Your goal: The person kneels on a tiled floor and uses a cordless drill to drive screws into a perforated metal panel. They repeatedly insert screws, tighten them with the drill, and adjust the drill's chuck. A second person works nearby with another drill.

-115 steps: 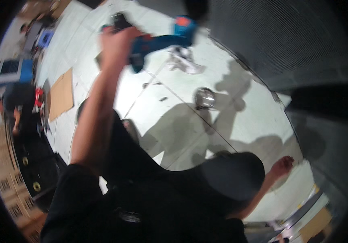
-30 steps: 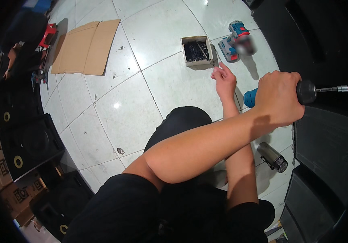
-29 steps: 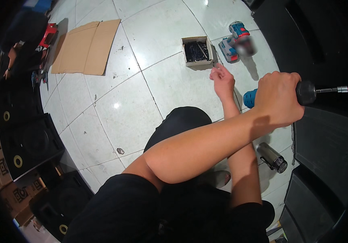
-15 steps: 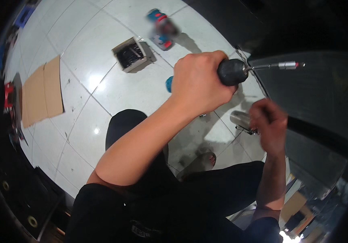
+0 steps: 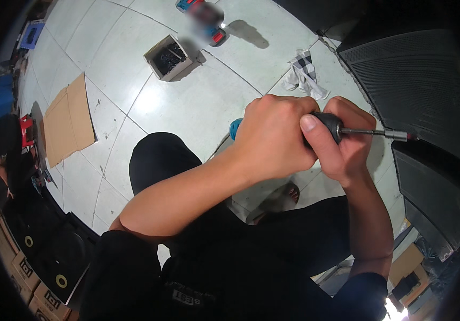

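Note:
A cordless drill is held out in front of me, its black chuck (image 5: 327, 126) pointing right. Its teal rear end (image 5: 235, 129) shows behind my left hand (image 5: 277, 136), which is wrapped round the drill's body. My right hand (image 5: 350, 140) closes round the chuck from the right, its thumb lying along the near side. A long thin shaft with a silver bit holder (image 5: 396, 135) sticks out past the right hand toward the black grille-fronted cabinets (image 5: 406, 75). The drill's handle is hidden by my hands.
An open box (image 5: 167, 59) of small black pieces stands on the tiled floor, near a teal-and-red tool (image 5: 216, 36), partly blurred. A crumpled cloth (image 5: 306, 77) lies beyond my hands. Flat cardboard (image 5: 70, 120) lies left. Another person (image 5: 2, 174) is at the far left edge.
My right hand was apart from the drill, below it; it has moved up and closed round the chuck. The drill sits slightly lower. My view has shifted, and the cloth now shows.

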{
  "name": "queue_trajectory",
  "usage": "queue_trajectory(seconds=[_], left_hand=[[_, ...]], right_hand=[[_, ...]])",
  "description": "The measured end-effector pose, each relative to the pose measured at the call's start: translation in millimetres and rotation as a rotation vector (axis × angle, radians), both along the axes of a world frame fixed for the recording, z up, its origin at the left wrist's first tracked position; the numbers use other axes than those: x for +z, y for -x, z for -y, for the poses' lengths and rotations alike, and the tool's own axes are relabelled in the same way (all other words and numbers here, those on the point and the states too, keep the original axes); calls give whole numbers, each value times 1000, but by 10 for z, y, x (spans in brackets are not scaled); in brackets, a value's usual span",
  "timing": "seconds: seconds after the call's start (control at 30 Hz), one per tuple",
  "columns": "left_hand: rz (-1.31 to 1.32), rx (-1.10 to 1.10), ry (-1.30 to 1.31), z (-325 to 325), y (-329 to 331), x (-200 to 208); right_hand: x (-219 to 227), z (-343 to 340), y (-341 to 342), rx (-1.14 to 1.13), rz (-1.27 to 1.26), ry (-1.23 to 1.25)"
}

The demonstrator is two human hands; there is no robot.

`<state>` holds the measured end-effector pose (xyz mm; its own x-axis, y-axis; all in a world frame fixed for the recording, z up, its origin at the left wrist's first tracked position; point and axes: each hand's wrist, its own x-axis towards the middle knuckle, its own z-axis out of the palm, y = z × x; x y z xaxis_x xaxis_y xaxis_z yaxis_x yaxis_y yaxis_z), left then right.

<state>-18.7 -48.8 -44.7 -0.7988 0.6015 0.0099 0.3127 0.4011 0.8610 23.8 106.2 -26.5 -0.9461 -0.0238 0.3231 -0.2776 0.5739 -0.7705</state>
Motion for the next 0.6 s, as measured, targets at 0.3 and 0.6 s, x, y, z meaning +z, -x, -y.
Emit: queue_trajectory(seconds=[0.3,0.6], left_hand=[[-9,-192,-45,-100,-131,121],[-43,-339,-93,-5,-194,275]], right_hand=[[122,-156,-297,22,-101,-105],[279,-198,-412,99,-258,-316]])
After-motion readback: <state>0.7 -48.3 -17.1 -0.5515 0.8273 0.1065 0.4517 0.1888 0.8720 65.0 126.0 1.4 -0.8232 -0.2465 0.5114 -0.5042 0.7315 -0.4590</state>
